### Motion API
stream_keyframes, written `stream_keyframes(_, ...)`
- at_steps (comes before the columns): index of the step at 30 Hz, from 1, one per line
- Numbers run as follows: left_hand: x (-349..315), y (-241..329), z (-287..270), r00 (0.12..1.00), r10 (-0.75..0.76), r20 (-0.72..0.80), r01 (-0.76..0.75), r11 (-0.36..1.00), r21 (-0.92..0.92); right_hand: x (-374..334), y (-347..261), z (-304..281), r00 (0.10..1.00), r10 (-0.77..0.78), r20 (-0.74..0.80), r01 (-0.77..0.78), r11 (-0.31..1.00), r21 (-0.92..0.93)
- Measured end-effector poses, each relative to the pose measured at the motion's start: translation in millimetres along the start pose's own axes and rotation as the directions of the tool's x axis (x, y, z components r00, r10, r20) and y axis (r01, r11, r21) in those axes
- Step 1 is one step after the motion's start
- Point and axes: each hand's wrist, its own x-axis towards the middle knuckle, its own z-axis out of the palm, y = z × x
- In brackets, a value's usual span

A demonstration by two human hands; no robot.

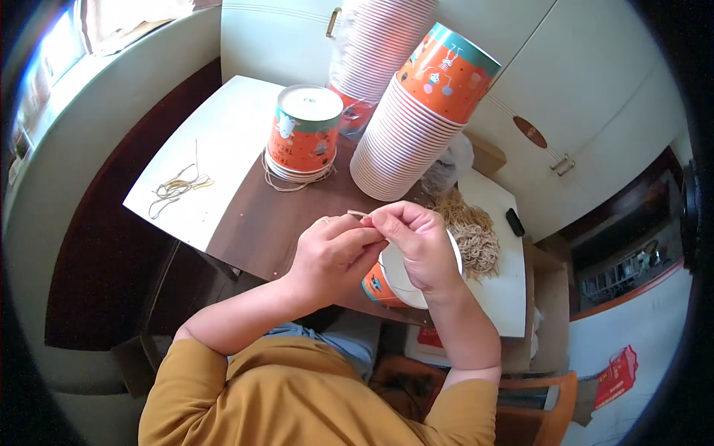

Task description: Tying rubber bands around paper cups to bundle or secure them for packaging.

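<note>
My left hand (pixel 336 247) and my right hand (pixel 418 241) meet above the table's near edge, fingers pinched together. Between their fingertips runs a thin beige cord (pixel 357 214), its short end sticking out at the top. Most of the cord is hidden by my fingers. Just below my right hand sits an orange and green paper bucket (pixel 379 288), tilted, its white top partly covered by that hand. A thin strand crosses this white part. To the right of my right hand lies a heap of beige cords (pixel 476 245).
A tall leaning stack of paper buckets (pixel 405 137) stands beyond my hands, with a plastic-wrapped stack (pixel 379 44) behind. Left of it are upside-down buckets (pixel 303 141) with cord looped around their base. Loose cords (pixel 178 187) lie at the table's left; a black object (pixel 514 222) sits right.
</note>
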Motion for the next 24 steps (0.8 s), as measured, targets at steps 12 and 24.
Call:
stream_keyframes(12,5,-33,22,0.824,-0.386,0.415,0.438,0.898,-0.035,-24,-9,-69,0.950,0.209,-0.232,-0.251,0.953,-0.169)
stream_keyframes(24,-20,-38,30,0.520,-0.617,0.590,0.842,0.488,-0.232,-11,56,-70,0.910,0.338,-0.241,-0.394,0.886,-0.243)
